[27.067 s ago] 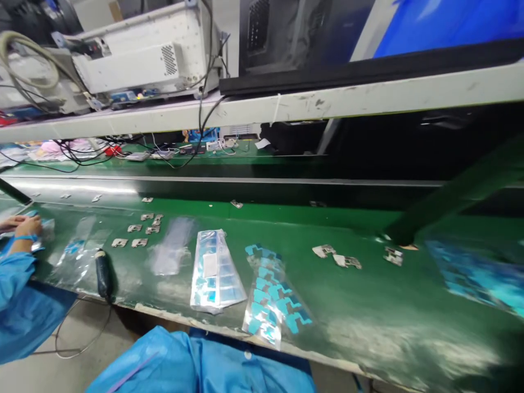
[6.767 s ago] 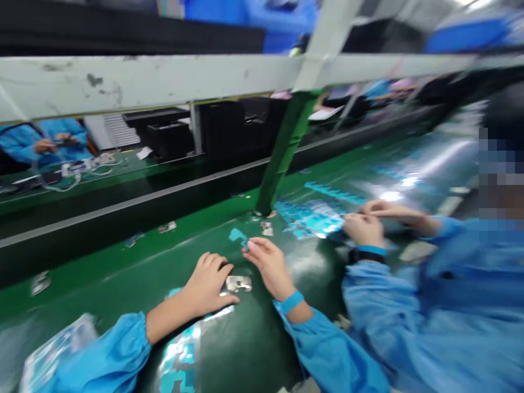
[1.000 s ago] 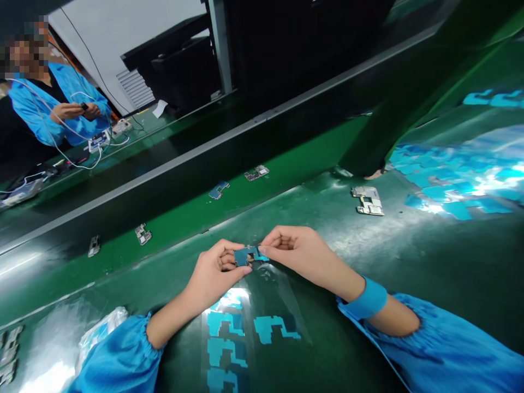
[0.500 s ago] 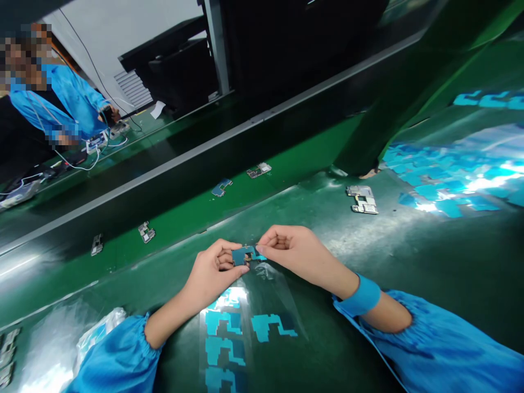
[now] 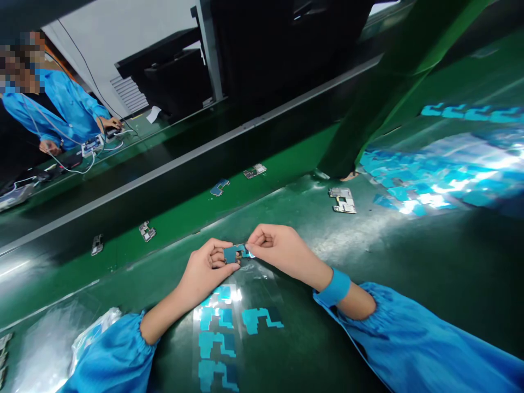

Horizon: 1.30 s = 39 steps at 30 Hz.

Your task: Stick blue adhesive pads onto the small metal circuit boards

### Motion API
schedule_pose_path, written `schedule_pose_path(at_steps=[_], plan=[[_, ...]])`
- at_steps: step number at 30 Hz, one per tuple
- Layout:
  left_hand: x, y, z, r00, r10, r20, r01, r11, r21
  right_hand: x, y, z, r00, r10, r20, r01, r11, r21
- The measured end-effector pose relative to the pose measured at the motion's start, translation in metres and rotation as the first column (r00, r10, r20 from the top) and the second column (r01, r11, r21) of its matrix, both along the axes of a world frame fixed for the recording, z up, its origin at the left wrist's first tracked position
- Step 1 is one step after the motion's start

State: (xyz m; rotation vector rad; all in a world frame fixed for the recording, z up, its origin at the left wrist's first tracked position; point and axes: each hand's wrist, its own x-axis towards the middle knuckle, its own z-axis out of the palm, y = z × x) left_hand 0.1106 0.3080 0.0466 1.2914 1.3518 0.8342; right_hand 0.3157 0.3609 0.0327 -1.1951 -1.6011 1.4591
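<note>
Left hand [image 5: 207, 268] is gripping a thin, notched, blue-faced circuit board [image 5: 231, 255] over the green worktop [image 5: 311, 344]; right hand [image 5: 280, 248] is pinching glossy cyan film [image 5: 246, 251] at its right end. Clear plastic strip [image 5: 196, 349] is carrying cyan cut-outs [image 5: 208, 345] below. Crinkled clear plastic packet [image 5: 98, 330] is showing light blue inside, partly hidden by the left sleeve [image 5: 114, 355].

circuit board [image 5: 231, 254] partly covered, sleeves [image 5: 409, 334] cut off

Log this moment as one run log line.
left hand: gripping circuit board | right hand: touching board's right end | green bench: blue cut-outs nearer camera
</note>
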Motion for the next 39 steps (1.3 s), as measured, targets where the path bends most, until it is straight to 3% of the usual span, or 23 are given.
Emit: schedule_pose_path(at_steps=[13, 25, 39], plan=[[-0.0014, -0.0012, -0.0035, 1.000, -0.006, -0.030, 0.006, 1.000, 0.001, 0.0016, -0.0014, -0.0008, 1.000, 0.012, 0.017, -0.012, 1.000, 0.009], [-0.0036, -0.0013, -0.0083, 0.996, -0.008, 0.086, 0.007, 1.000, 0.002, 0.0003, -0.0008, -0.0041, 1.000, -0.011, 0.009, 0.011, 1.000, 0.007], [-0.0032, -0.0005, -0.0077, 1.000, -0.014, -0.015, 0.014, 1.000, 0.022, -0.0004, -0.0014, -0.0051, 1.000, -0.027, 0.006, 0.027, 1.000, -0.004]])
